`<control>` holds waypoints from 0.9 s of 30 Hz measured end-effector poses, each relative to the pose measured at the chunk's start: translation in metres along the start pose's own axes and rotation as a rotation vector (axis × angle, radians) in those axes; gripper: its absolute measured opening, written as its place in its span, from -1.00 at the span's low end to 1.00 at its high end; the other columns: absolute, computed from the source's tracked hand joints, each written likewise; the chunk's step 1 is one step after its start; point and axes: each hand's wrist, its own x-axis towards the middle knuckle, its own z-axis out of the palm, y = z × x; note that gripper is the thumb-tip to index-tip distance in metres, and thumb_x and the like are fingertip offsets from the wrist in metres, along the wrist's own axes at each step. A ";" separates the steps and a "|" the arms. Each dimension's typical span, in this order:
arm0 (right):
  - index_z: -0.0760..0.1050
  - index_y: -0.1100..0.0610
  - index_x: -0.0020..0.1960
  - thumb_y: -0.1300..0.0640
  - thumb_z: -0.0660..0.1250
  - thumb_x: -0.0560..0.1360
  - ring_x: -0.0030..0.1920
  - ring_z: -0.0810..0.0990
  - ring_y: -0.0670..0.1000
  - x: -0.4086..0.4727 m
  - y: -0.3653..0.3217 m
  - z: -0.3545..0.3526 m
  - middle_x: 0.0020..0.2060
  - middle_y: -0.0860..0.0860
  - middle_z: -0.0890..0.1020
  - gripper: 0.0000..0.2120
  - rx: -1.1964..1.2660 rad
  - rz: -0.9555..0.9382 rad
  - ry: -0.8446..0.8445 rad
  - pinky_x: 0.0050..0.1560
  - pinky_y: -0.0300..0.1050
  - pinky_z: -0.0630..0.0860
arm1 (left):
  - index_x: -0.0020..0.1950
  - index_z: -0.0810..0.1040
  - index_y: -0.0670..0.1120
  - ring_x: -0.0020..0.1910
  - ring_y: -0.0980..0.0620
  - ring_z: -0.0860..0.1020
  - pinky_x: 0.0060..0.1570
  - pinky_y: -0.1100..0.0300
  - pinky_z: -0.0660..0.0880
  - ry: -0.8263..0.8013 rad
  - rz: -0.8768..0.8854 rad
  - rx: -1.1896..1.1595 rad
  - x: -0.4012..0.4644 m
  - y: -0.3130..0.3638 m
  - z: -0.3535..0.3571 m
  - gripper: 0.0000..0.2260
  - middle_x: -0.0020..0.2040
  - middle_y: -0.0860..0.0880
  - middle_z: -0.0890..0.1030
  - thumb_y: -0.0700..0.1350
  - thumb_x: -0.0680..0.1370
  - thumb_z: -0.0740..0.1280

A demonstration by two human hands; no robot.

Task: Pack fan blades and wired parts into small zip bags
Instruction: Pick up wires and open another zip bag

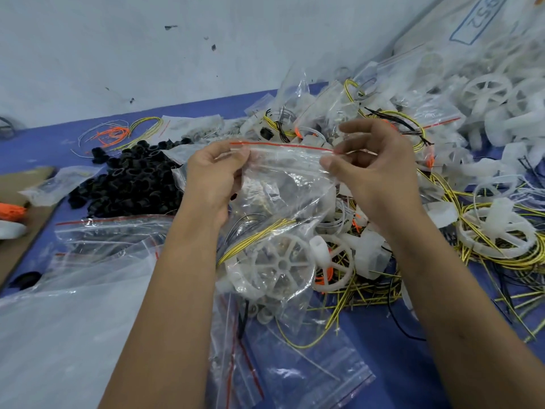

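Left hand (211, 175) and right hand (373, 172) each pinch an end of the zip bag's (283, 184) red-striped mouth above the blue surface (53, 143).

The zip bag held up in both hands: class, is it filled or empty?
Filled. Through the clear zip bag a white fan wheel and yellow wires show, while the left hand and right hand pinch its red-lined top.
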 end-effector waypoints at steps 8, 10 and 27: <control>0.57 0.14 0.21 0.40 0.57 0.34 -0.14 0.66 -0.07 0.000 0.002 -0.003 -0.03 0.13 0.67 -0.51 0.123 -0.027 0.080 -0.02 -0.05 0.67 | 0.08 0.59 -0.09 -0.24 0.01 0.66 -0.06 0.03 0.62 0.073 0.020 0.024 0.007 -0.003 -0.005 -0.85 -0.16 -0.12 0.73 -0.27 0.69 0.25; 0.56 0.13 0.23 0.43 0.54 0.35 -0.15 0.66 -0.09 0.001 0.003 -0.002 0.02 0.15 0.65 -0.50 0.107 -0.044 0.071 -0.06 -0.18 0.63 | 0.07 0.58 -0.03 -0.22 0.04 0.65 -0.04 0.05 0.64 0.138 0.077 0.112 0.007 -0.003 -0.001 -0.88 -0.06 -0.11 0.71 -0.22 0.68 0.28; 0.69 0.12 0.01 0.09 0.51 0.52 -0.16 0.70 -0.12 0.002 0.008 0.005 -0.11 0.00 0.71 -0.88 -0.194 -0.113 0.098 -0.07 -0.16 0.66 | 0.48 0.37 0.15 -0.19 0.06 0.67 -0.10 0.21 0.61 -0.172 0.000 0.142 -0.004 0.003 -0.001 -0.13 0.00 -0.12 0.52 -0.59 0.38 0.41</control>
